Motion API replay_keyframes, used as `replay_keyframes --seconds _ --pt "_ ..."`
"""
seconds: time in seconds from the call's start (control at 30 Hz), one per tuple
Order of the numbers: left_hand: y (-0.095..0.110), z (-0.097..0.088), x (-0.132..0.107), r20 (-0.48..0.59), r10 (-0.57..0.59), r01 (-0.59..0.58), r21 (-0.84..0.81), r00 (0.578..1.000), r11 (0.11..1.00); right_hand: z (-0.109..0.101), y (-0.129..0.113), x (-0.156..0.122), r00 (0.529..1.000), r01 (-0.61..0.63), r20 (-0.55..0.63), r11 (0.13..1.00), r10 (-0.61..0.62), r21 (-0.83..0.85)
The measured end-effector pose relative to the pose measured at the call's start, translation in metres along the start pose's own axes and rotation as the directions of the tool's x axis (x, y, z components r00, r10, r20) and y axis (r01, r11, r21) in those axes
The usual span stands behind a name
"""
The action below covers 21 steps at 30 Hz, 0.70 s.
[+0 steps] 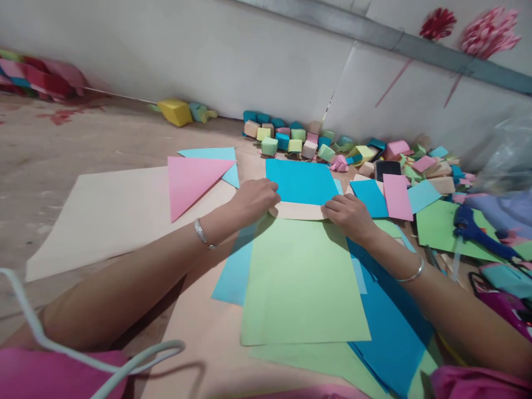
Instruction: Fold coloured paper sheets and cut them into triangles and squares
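My left hand (pixel 255 200) and my right hand (pixel 348 216) are closed at opposite ends of a cream paper (pixel 300 211), whose near edge bows towards me. A blue sheet of paper (pixel 301 180) lies against it on the far side; whether the two are joined I cannot tell. My fingertips hide the corners. Below my hands a light green sheet (pixel 305 282) lies flat, over light blue paper (pixel 235 271) and darker blue sheets (pixel 390 321). Left of my left hand, a pink paper triangle (pixel 193 180) rests on a large cream sheet (pixel 112 213).
Several small folded paper boxes (pixel 282 141) line the wall. On the right are a blue glue gun (pixel 477 233), a black object (pixel 387 169), a pink paper piece (pixel 398 197) and clear plastic (pixel 505 158). A white cable (pixel 137 368) loops at the lower left.
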<state>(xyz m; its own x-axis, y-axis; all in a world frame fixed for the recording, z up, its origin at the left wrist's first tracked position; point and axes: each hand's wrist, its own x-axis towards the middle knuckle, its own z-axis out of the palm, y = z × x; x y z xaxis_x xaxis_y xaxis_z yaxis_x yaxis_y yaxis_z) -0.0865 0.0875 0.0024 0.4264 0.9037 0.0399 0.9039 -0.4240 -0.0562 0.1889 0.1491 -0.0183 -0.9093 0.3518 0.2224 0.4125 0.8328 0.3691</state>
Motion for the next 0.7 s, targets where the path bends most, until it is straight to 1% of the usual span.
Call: replay_keyframes --seconds 0.07,0.13,0.2,0.27,0.37,0.43,0.5,0.57,0.7 --pt "0.001 -0.001 0.0 0.022 0.005 -0.006 0.044 1.0 0.999 0.0 -0.002 -0.006 0.997 -0.066 0.048 0.998 0.066 -0.008" --pt "0.002 -0.003 -0.001 0.029 0.019 -0.021 0.054 0.999 0.998 0.0 -0.004 -0.012 0.989 -0.117 0.095 0.993 0.117 0.0" --pt "0.004 -0.009 -0.003 0.039 0.03 -0.033 0.064 0.999 0.997 -0.001 -0.005 -0.016 0.984 -0.132 0.126 0.991 0.129 0.014" --pt "0.007 -0.017 -0.005 0.074 0.028 -0.034 0.093 0.997 0.995 -0.004 -0.007 -0.017 0.974 -0.143 0.18 0.989 0.137 0.023" --pt "0.021 -0.031 0.0 0.157 -0.042 0.021 0.13 0.987 0.991 -0.015 -0.008 -0.014 0.937 -0.183 0.309 0.982 0.161 0.042" --pt "0.035 -0.036 0.009 0.173 -0.111 0.092 0.115 0.979 0.989 -0.024 -0.009 -0.011 0.918 -0.193 0.362 0.98 0.164 0.045" --pt "0.05 -0.035 0.017 0.156 -0.14 0.127 0.089 0.978 0.988 -0.033 -0.01 -0.008 0.91 -0.19 0.381 0.981 0.161 0.038" --pt "0.064 -0.029 0.023 0.144 -0.166 0.151 0.109 0.976 0.983 -0.04 -0.013 -0.002 0.899 -0.198 0.401 0.98 0.173 0.02" --pt "0.082 -0.01 0.019 0.079 -0.234 0.216 0.19 0.969 0.958 -0.045 -0.029 0.017 0.875 -0.237 0.426 0.971 0.228 -0.032"
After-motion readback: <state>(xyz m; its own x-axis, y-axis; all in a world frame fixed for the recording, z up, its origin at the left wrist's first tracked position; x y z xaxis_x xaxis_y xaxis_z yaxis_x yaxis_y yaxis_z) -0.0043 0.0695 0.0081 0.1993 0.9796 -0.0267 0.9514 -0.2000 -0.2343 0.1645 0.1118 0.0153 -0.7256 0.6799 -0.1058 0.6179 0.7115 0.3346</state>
